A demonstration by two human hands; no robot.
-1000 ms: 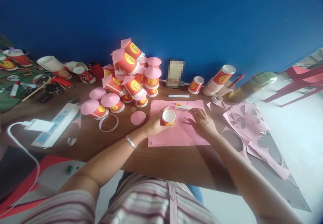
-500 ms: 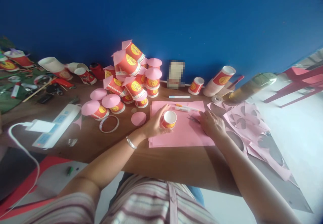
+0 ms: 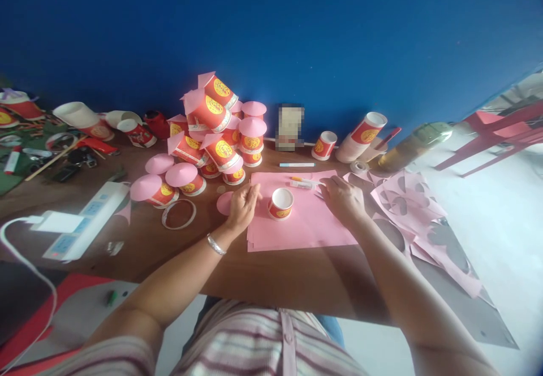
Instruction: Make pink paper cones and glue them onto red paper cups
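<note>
A red and white paper cup point(image 3: 280, 204) with a yellow emblem stands upright on a stack of pink paper sheets point(image 3: 271, 238). My left hand point(image 3: 244, 206) is just left of it, not touching, fingers stretched out and palm facing the cup. My right hand point(image 3: 344, 198) has its fingers closed at the right end of an orange and white marker point(image 3: 298, 179) lying on the paper. Below those fingers, the metal tips of scissors point(image 3: 318, 194) poke out; the rest is covered. Beside my left wrist, a pink paper disc point(image 3: 224, 203) is partly hidden.
Cups with pink cone tops point(image 3: 220, 150) are piled behind my left hand. A tape roll point(image 3: 179, 214) and power strip point(image 3: 87, 220) lie left. Pink paper scraps point(image 3: 407, 201), a leaning cup stack point(image 3: 368, 130) and a bottle point(image 3: 416, 144) are at right.
My left hand has let go of the cup and drawn back to the left. My right hand has moved away from me and left, onto the marker's end. The view has shifted slightly.
</note>
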